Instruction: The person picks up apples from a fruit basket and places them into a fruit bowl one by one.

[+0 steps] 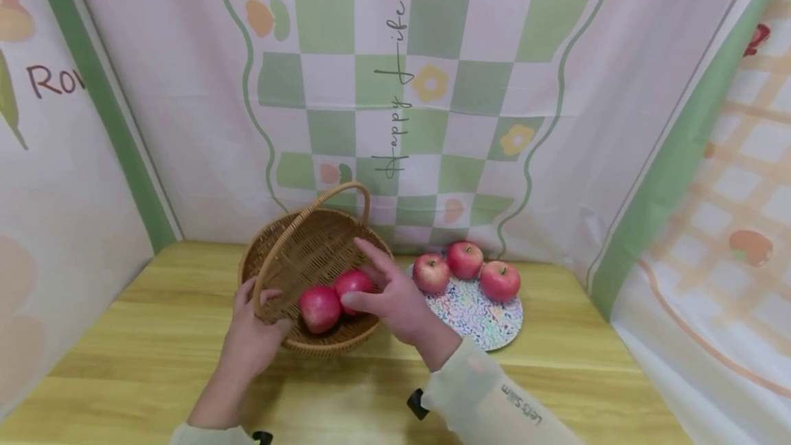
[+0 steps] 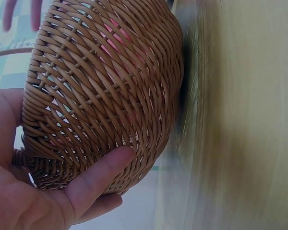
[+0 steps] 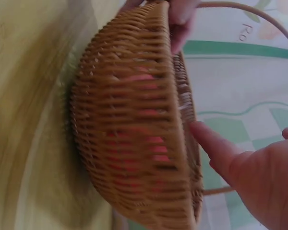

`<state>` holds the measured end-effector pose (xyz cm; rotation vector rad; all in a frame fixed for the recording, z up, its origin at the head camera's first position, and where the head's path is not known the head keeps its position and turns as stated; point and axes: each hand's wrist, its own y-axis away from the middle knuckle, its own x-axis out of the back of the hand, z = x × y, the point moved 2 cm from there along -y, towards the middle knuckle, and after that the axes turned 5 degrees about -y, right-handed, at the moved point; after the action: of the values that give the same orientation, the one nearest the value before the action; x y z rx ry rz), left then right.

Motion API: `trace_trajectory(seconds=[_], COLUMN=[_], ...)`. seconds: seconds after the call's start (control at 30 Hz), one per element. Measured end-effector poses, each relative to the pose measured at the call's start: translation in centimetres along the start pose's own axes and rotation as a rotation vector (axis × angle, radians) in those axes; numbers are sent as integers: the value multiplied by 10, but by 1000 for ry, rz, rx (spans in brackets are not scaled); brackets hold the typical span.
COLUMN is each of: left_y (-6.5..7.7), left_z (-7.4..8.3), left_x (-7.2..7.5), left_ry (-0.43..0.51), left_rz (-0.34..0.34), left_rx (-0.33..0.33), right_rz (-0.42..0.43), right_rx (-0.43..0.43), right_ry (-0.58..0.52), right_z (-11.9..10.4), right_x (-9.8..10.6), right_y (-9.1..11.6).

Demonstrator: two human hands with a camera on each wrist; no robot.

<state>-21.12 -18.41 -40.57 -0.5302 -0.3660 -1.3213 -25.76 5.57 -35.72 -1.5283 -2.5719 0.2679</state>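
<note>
A brown wicker basket (image 1: 299,246) with an arched handle (image 1: 281,246) stands on the table, tipped a little towards me in the head view. My left hand (image 1: 250,335) grips its left rim at the foot of the handle; in the left wrist view the thumb (image 2: 98,177) lies along the outer weave. Inside the basket two red apples, a nearer apple (image 1: 320,310) and a farther apple (image 1: 355,286), sit side by side. Over the right rim is my right hand (image 1: 402,304), fingers spread and extended, thumb overlapping the farther apple. The right wrist view shows nothing in that palm.
To the right of the basket lies a round, colourfully speckled plate (image 1: 482,321). Three red apples sit near its back edge: a left apple (image 1: 431,273), a middle apple (image 1: 465,259) and a right apple (image 1: 500,281). A patterned curtain (image 1: 432,26) hangs behind the wooden table (image 1: 123,356).
</note>
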Motion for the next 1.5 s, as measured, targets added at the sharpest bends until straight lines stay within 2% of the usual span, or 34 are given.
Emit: trace_trajectory(seconds=[0.1,0.33,0.53,0.77,0.97,1.1,1.5], left_y=[0,0,1,3,5,5,4], left_z=[0,-1,1,7,12,11,7], left_x=[0,-1,1,0,-4,-5,-5], left_ry=[-2,-17,-57,-115,-143,-140,-113], left_rz=[5,13,7,8,9,10,1], left_rx=[0,-15,-35,-100,-153,-145,-132], right_rz=[-26,-60,-151,-185,-202,-199,-195], right_rx=[11,-49,-30,-43,1,17,48], right_ry=[65,398,596,703,884,988,1176], right_z=[7,21,24,41,51,55,62], right_x=[-10,-26,-35,-43,-52,-57,-65], right_y=[-5,-14,-19,-25,-22,-21,-24])
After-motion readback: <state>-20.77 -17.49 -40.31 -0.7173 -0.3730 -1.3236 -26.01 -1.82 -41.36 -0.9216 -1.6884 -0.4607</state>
